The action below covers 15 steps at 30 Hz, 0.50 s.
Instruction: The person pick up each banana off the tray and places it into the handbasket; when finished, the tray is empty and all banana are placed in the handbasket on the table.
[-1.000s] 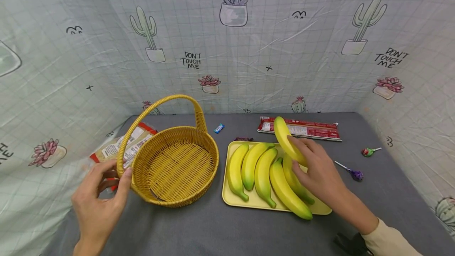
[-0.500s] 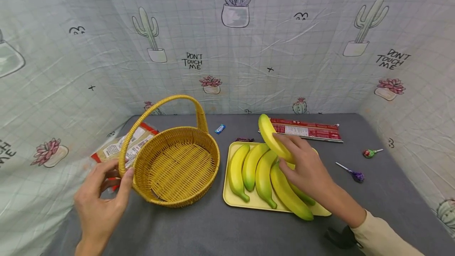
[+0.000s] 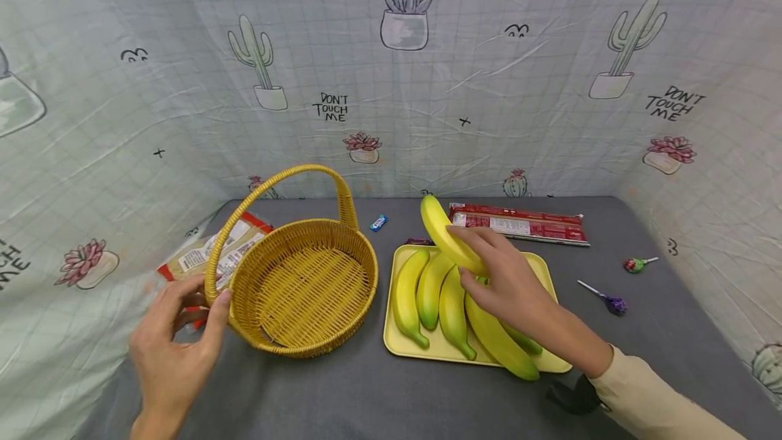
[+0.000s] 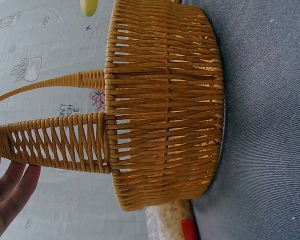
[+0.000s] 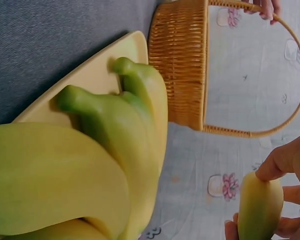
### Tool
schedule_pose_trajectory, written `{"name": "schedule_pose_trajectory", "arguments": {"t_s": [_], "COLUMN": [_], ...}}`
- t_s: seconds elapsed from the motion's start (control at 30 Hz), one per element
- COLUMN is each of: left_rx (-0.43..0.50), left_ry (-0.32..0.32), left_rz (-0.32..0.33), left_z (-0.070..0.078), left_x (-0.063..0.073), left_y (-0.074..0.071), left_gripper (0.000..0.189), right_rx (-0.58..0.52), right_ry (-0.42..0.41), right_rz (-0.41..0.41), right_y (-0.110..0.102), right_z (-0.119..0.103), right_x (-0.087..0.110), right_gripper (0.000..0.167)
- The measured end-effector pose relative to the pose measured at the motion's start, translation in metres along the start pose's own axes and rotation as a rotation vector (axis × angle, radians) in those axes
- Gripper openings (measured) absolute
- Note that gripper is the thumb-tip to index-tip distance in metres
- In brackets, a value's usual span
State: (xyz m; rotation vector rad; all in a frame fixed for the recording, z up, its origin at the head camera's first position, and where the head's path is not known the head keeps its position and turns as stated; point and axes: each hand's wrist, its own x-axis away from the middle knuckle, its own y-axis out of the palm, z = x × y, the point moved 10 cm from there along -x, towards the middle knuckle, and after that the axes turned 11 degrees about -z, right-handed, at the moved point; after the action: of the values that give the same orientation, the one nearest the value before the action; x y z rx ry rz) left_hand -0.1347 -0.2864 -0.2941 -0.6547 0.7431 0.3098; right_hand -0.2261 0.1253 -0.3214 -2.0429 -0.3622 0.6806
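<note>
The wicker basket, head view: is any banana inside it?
No: the wicker basket shows its woven bottom without fruit, while the right hand holds one banana and the other bananas lie on the yellow tray.

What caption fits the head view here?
The left hand grips the handle of a wicker basket while the right hand holds one banana above other bananas on a yellow tray.

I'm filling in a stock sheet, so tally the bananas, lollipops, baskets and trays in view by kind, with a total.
Bananas: 6 (1 held in the right hand, 5 on the tray, one of those mostly hidden)
Lollipops: 2
Baskets: 1
Trays: 1
Total: 10
</note>
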Motion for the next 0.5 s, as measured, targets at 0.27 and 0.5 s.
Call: {"name": "schedule_pose_trajectory", "arguments": {"t_s": [0.27, 0.5], "left_rx": [-0.004, -0.004], "left_ry": [0.004, 0.008], "left_rz": [-0.009, -0.004], "left_z": [-0.004, -0.006], "left_x": [0.0, 0.003], "left_y": [0.002, 0.001], "left_gripper": [0.032, 0.031], "right_rx": [-0.037, -0.062], "right_ry": [-0.018, -0.073], "right_rz": [-0.038, -0.074], "right_y": [0.004, 0.013], "right_z": [-0.015, -0.034], "right_x": [-0.015, -0.032], "right_gripper": [0.067, 0.065]}}
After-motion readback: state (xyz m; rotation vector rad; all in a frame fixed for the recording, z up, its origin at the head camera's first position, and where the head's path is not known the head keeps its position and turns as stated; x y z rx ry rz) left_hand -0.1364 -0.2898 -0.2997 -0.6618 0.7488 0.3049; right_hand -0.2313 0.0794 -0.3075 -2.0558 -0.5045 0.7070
